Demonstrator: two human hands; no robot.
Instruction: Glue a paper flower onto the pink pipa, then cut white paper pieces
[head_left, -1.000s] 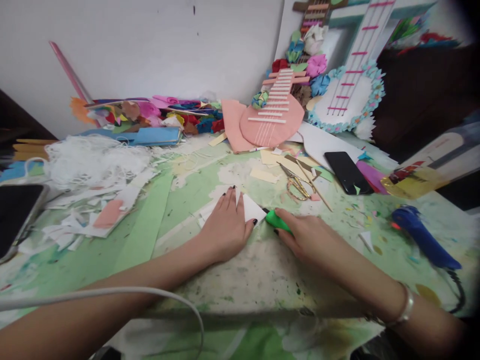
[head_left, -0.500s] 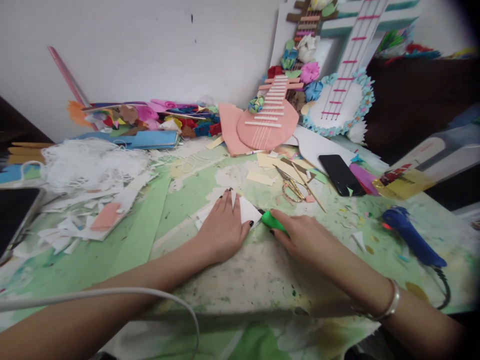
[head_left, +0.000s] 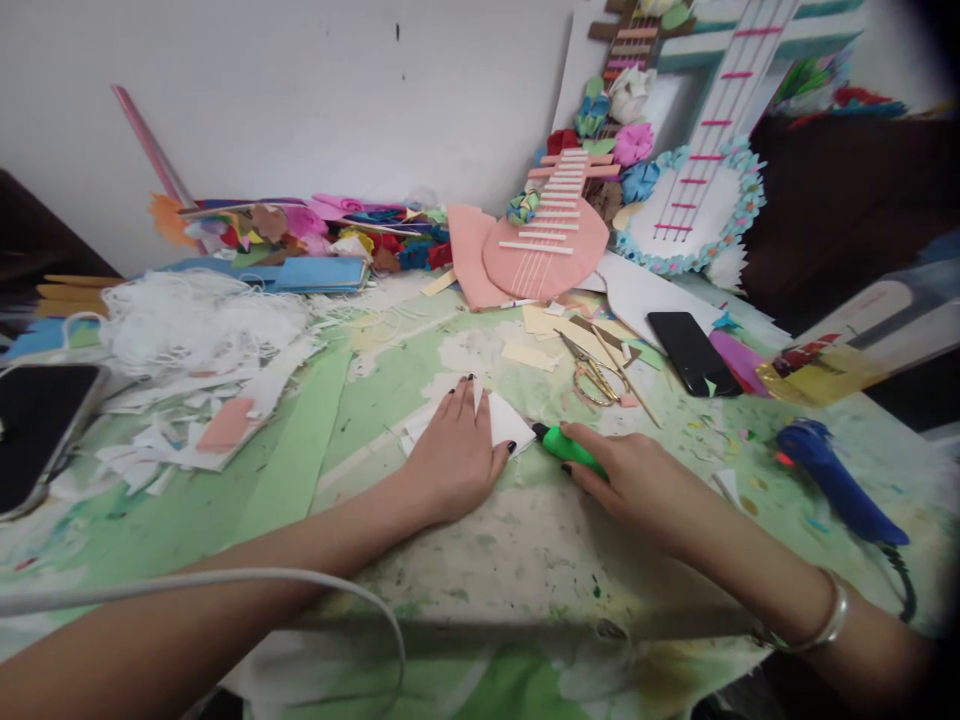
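My left hand lies flat, fingers stretched, on a piece of white paper in the middle of the green-stained table. My right hand is closed round a green cutter. The cutter's dark tip touches the table just beside the paper's right corner. A silver bangle sits on my right wrist.
Scissors and a thin stick lie behind my right hand. A black phone and a blue glue gun are at the right. Paper scraps, white string and a tablet fill the left. Paper guitars and flowers lean on the wall.
My right hand with the green cutter has slid slightly to the right, away from the paper's corner. My left hand stays pressed on the paper.
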